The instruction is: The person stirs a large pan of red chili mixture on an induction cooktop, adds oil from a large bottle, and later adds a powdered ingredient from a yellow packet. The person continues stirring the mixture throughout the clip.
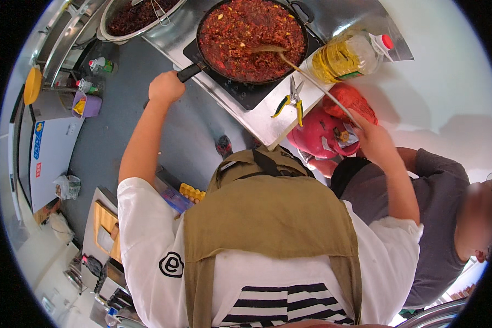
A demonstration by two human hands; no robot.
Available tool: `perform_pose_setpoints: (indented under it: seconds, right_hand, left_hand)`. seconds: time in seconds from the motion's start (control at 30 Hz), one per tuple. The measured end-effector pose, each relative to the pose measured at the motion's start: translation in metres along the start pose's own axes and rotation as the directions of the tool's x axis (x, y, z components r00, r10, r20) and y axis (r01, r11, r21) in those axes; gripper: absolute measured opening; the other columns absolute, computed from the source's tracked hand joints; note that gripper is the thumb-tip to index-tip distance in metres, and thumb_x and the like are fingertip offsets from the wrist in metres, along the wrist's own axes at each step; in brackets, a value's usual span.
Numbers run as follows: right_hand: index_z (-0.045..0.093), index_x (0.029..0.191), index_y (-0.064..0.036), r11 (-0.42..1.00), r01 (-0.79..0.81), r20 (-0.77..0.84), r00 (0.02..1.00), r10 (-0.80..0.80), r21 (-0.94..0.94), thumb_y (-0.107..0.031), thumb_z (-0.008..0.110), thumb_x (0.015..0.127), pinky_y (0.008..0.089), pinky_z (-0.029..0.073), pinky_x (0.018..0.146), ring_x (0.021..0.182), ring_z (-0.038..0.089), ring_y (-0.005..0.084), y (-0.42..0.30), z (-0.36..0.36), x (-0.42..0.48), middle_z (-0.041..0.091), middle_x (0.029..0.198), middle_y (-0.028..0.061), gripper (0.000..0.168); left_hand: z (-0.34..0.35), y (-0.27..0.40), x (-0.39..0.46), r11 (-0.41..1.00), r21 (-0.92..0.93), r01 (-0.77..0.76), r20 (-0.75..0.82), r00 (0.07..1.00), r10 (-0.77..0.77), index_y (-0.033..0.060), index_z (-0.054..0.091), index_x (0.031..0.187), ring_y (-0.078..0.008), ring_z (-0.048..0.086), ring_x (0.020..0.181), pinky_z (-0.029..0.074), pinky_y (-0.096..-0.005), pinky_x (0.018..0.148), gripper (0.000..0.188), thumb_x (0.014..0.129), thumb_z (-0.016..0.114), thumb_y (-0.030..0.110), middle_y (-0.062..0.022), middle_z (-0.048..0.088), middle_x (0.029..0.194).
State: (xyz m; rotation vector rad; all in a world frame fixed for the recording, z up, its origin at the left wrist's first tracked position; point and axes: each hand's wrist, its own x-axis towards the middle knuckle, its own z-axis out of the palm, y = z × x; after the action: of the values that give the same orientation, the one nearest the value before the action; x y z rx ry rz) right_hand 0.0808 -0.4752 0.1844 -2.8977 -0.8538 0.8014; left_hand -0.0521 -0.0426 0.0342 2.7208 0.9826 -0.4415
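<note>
A wide black pan full of a chunky red chili mixture stands on a black induction cooktop. My left hand is closed around the pan's black handle, on the pan's left. On the right, my right hand grips the end of a long-handled turner, whose head lies partly in the red mixture. Yellow-handled scissors rest open on the steel counter, just right of the cooktop. Behind them a large bottle of yellow oil with a red cap stands by the wall.
A pot of dark food sits at the upper left. A pink gas cylinder and a red mesh bag are beside the steel counter. A person in a grey shirt is close at my right. A purple bin stands on the left.
</note>
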Motion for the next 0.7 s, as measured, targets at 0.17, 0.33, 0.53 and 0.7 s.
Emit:
perform_pose_setpoints:
  seconds: [0.17, 0.33, 0.53, 0.7]
  right_hand:
    - [0.042, 0.131, -0.02, 0.971, 0.132, -0.004, 0.991, -0.134, 0.2, -0.017, 0.05, 0.086, 0.0427, 0.046, 0.072, 0.077, 0.058, 0.0406, 0.0, 0.035, 0.039, 0.059, 0.083, 0.0251, 0.045]
    - [0.042, 0.131, -0.019, 0.871, 0.446, -0.302, 0.876, -0.377, 0.206, -0.018, 0.05, 0.087, 0.0419, 0.046, 0.072, 0.075, 0.058, 0.04, 0.028, 0.014, 0.046, 0.06, 0.081, 0.0241, 0.045]
    - [0.04, 0.131, -0.019, 0.988, 0.136, -0.213, 0.966, -0.149, -0.072, -0.019, 0.048, 0.086, 0.0495, 0.046, 0.064, 0.068, 0.059, 0.0395, -0.006, 0.037, 0.105, 0.06, 0.075, 0.0237, 0.045]
    - [0.035, 0.134, -0.028, 0.997, 0.075, -0.097, 0.992, -0.077, -0.031, -0.021, 0.048, 0.086, 0.0506, 0.045, 0.061, 0.065, 0.059, 0.0396, 0.011, 0.051, 0.053, 0.059, 0.072, 0.0234, 0.049]
  left_hand:
    - [0.002, -0.004, 0.013, 0.999, 0.029, -0.019, -0.035, 0.999, 0.02, 0.008, 0.064, 0.093, -0.0323, 0.061, 0.089, 0.048, -0.041, 0.079, 0.027, 0.073, 0.048, 0.016, -0.0153, 0.064, 0.093]
    - [-0.004, -0.005, 0.008, 0.999, 0.025, 0.034, -0.008, 0.999, -0.034, 0.0086, 0.064, 0.094, -0.0325, 0.06, 0.091, 0.047, -0.0406, 0.08, 0.027, 0.073, 0.048, 0.016, -0.0154, 0.064, 0.094]
    - [-0.002, 0.002, 0.014, 0.999, 0.019, 0.032, -0.04, 0.999, -0.032, 0.0097, 0.065, 0.095, -0.0326, 0.06, 0.091, 0.047, -0.0405, 0.08, 0.028, 0.073, 0.049, 0.017, -0.0155, 0.064, 0.095]
    - [0.002, -0.006, 0.011, 0.998, 0.001, 0.061, -0.038, 0.997, -0.061, 0.0093, 0.064, 0.093, -0.0329, 0.06, 0.09, 0.048, -0.0412, 0.08, 0.026, 0.072, 0.05, 0.017, -0.0154, 0.064, 0.093]
